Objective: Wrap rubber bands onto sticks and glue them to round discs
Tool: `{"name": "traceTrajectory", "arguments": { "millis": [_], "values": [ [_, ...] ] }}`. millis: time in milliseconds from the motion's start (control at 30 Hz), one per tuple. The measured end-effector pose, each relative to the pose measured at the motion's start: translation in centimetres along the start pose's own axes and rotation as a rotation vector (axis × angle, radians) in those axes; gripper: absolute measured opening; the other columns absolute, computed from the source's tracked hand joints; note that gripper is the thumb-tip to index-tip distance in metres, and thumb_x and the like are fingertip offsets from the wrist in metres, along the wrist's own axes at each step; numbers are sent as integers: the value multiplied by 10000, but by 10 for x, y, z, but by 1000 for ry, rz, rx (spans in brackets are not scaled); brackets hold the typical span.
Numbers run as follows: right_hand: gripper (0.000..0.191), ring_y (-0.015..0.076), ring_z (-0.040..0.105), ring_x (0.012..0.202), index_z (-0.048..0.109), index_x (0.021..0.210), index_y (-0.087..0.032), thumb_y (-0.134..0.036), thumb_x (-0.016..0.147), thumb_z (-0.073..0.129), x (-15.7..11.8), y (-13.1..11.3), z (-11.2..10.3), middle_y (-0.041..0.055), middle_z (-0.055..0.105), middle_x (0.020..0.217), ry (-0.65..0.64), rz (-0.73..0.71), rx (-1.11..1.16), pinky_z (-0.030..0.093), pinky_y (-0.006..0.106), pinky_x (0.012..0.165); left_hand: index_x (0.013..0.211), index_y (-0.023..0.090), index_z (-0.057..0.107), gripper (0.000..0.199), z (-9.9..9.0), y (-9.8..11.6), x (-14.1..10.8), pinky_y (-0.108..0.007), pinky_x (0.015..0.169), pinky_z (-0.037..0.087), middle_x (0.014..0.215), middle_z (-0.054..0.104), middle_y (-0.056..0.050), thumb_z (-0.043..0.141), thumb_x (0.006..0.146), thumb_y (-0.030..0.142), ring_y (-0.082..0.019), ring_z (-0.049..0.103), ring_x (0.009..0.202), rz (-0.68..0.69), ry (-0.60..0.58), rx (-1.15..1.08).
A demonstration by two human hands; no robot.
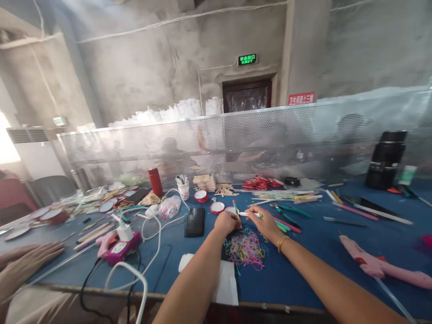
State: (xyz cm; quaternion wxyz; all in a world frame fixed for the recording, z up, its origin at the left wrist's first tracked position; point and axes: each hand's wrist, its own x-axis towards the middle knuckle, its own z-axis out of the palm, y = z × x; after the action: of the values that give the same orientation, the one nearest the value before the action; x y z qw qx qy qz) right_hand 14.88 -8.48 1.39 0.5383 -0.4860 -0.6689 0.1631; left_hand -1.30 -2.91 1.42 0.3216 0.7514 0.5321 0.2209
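Note:
My left hand (pixel 228 220) is closed in a pinch, and a thin pink-and-green stick (pixel 235 206) rises from its fingers. Just behind the fingers shows part of a pale round drum face (pixel 230 209); whether the hand touches it I cannot tell. My right hand (pixel 265 221) grips a white marker pen (pixel 251 215), whose left end points at the left fingers. Below both hands lies a loose heap of colourful elastic bands (pixel 248 249). Small red-rimmed drums (pixel 217 207) stand beyond my left hand. Pink and green sticks (pixel 286 226) lie beside my right wrist.
Pliers (pixel 285 214) lie past my right hand, and a pink glue gun (pixel 381 265) at the right. A black flat case (pixel 195 222), white cable (pixel 158 243) and purple power block (pixel 123 247) are left. Another person's hand (pixel 32 261) rests far left. A perforated metal screen (pixel 209 148) stands behind.

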Motion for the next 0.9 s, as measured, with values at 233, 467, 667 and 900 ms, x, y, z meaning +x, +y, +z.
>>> {"name": "traceTrajectory", "arguments": {
  "millis": [233, 467, 667, 900],
  "values": [
    [219, 175, 571, 684, 603, 742, -194, -340, 811, 455, 0, 2, 0, 16, 656, 708, -9, 0, 7, 405, 274, 676, 753, 141, 724, 180, 1, -3, 2, -185, 503, 395, 689, 688, -51, 603, 681, 253, -107, 567, 555, 35, -12, -24],
    [199, 160, 565, 670, 594, 727, -191, -316, 810, 464, 3, -1, 0, 2, 644, 684, 19, -6, 2, 402, 262, 672, 728, 144, 723, 170, 0, -2, 7, -203, 548, 417, 682, 683, -52, 599, 688, 254, -115, 563, 572, 32, -6, 21],
    [191, 162, 581, 687, 601, 734, -190, -293, 810, 459, 5, 1, 1, 5, 646, 679, 12, -8, 22, 415, 260, 679, 687, 145, 708, 136, -3, 2, 4, -188, 518, 393, 668, 680, -40, 583, 679, 198, -106, 555, 559, 53, -20, -28],
    [217, 159, 569, 680, 596, 724, -195, -327, 824, 455, 5, -1, 1, 11, 648, 700, 18, -26, 13, 421, 265, 687, 656, 137, 691, 126, 0, -7, 12, -182, 489, 367, 620, 662, -28, 583, 674, 199, -92, 530, 522, 78, -7, -53]
  ]
}}
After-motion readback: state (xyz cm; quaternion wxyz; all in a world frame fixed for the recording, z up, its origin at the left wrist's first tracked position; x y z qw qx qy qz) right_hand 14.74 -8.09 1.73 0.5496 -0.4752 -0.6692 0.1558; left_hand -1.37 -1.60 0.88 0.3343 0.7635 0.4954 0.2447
